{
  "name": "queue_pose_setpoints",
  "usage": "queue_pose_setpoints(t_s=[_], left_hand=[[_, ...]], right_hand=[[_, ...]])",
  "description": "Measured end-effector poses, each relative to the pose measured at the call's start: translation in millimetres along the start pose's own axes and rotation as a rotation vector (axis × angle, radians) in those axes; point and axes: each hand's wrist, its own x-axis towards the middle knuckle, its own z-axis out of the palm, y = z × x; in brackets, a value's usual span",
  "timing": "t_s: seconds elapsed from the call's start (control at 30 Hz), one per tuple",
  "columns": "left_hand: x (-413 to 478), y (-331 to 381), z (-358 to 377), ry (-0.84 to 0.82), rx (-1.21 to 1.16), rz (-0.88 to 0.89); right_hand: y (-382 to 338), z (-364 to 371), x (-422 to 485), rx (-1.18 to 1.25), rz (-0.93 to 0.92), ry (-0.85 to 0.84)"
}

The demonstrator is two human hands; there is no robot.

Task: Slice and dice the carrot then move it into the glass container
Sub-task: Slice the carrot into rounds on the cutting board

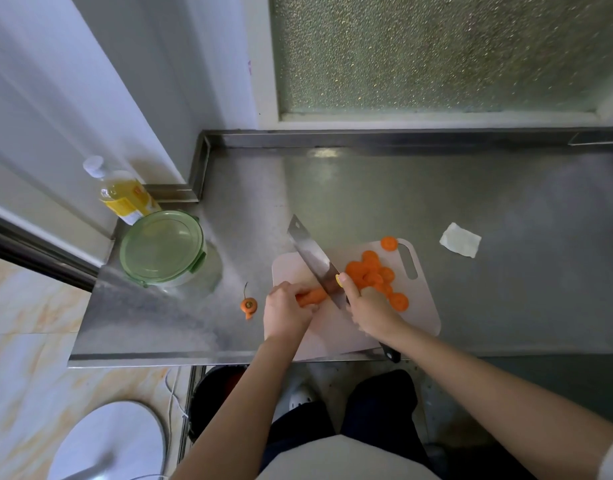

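Slicing step: your left grip point(286, 315) pinches the carrot point(312, 296) on the board point(422, 306); your right grip point(365, 311) clamps the knife point(312, 258). Slices point(370, 275) pile right. Next: finish slicing, then dice; the lidded glass container point(163, 249) sits left.

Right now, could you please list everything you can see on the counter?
cutting board: one, pale, near edge of counter
carrot: one, orange, on the board
knife: one, steel, blade at the carrot
carrot slices: several, orange, board, right of knife
carrot end: one, orange, counter, left of board
glass container: one, green lid, counter's left
bottle: one, yellow, behind the container
cloth: one, white, right of board
left hand: one, holds the carrot
right hand: one, grips the knife
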Motion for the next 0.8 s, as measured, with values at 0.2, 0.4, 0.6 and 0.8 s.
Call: queue_pose_setpoints(t_s=[0.2,0.4,0.6,0.8], left_hand=[[1,-1,2,0.008,0.009,0.001],[1,-3,2,0.008,-0.014,-0.007],[0,-1,3,0.013,-0.02,-0.003],[-1,1,2,0.014,-0.011,-0.011]], right_hand=[[-3,-5,-10,0.014,-0.018,-0.027],[-16,-10,-23,-0.025,-0.058,0.037],[-24,-14,-38,-0.323,-0.188,0.157],[-29,-18,-42,-0.354,-0.096,0.054]])
